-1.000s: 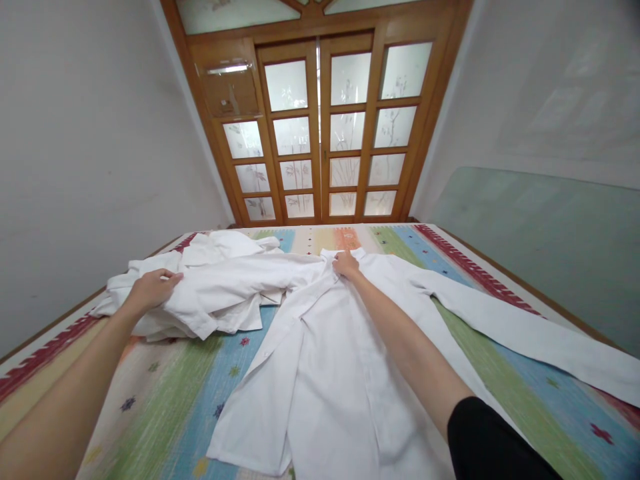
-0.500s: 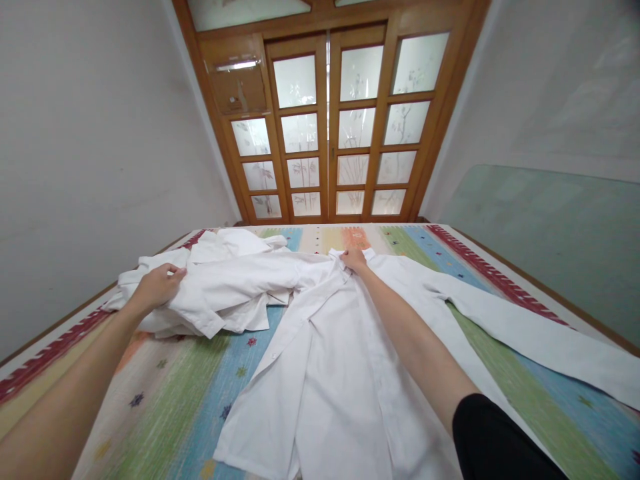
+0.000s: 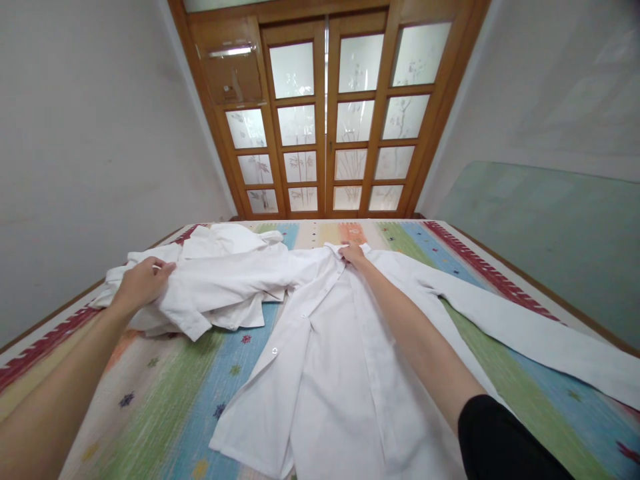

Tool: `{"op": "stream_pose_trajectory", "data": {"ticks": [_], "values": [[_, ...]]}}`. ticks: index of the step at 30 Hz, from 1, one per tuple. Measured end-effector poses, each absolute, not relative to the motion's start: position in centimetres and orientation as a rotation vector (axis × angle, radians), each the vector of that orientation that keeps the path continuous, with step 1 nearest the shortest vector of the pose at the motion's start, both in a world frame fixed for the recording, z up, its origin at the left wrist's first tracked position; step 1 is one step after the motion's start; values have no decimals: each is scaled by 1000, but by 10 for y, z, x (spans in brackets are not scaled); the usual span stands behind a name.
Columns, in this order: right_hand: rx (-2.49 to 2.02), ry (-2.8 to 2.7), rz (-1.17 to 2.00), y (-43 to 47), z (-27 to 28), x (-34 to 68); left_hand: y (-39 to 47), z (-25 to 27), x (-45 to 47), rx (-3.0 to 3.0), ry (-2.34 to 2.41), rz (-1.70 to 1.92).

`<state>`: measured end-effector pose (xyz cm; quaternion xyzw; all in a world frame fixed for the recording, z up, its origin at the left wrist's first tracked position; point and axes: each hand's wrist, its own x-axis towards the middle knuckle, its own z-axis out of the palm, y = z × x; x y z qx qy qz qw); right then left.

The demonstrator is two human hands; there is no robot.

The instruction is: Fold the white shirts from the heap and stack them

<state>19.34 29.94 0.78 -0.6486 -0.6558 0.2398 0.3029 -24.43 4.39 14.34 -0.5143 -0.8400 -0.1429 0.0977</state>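
A white shirt (image 3: 325, 373) with a buttoned front edge lies spread on the striped cloth, collar at the far end. My right hand (image 3: 353, 253) is closed on its collar, fingertips partly hidden. My left hand (image 3: 146, 283) pinches the shirt's left sleeve (image 3: 225, 273), which is stretched out sideways. That sleeve lies over a crumpled pile of white clothing (image 3: 225, 239). The other sleeve (image 3: 520, 327) extends to the right, lying flat with nothing touching it.
Under the garments is a colourful striped cloth (image 3: 165, 400) with red borders. Wooden doors with glass panes (image 3: 325, 120) stand beyond the far edge. A pale wall (image 3: 90, 133) rises on the left, and a greenish panel (image 3: 540, 233) is on the right.
My left hand has moved slightly left with the sleeve, which looks straighter. My right hand stays at the collar. The whole view has shifted a little.
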Motion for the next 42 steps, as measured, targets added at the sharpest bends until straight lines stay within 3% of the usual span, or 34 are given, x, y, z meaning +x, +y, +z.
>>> {"op": "stream_pose_trajectory", "data": {"ticks": [9,15,18,26,42], "values": [[-1516,-1906,461,259,15,199,60,141,-203,-1393,-2564,-390],[-710,-2419,248,177,5,189,52,146,-182,-1621,-2462,-59],[-517,-2548,160,137,2,176,46,149,-182,-1698,-2451,20],[-569,-2734,-159,108,10,149,43,154,-173,-1683,-2581,118],[-966,-2626,82,120,24,222,37,160,-181,-1569,-2298,34]]}}
